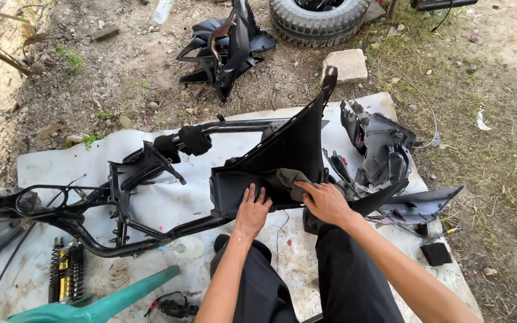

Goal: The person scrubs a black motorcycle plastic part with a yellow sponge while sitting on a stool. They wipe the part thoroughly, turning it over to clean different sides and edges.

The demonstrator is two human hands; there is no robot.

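Teal plastic panel [100, 302], shock absorber [67, 272]: nearest, lower left. Left hand [251, 210]: flat, fingers spread, pressing black fairing panel [282, 158] on white tarp [163, 197]. Right hand [325, 202]: closed on grey rag [291, 179] against panel. Scooter frame [127, 197]: left. Tyre [318, 18]: far.

Your left hand [251, 212] and right hand [328, 202] are bare, with no gloves, rings or watch showing. Both forearms are uncovered all the way to the near edge of the view, so no sleeve appears on either arm. You wear plain black trousers [348, 281] of a matte cloth, with no visible pattern, patches or markings. The cloth creases softly over both legs. A dark shoe [221, 242] tip shows just left of the left leg.
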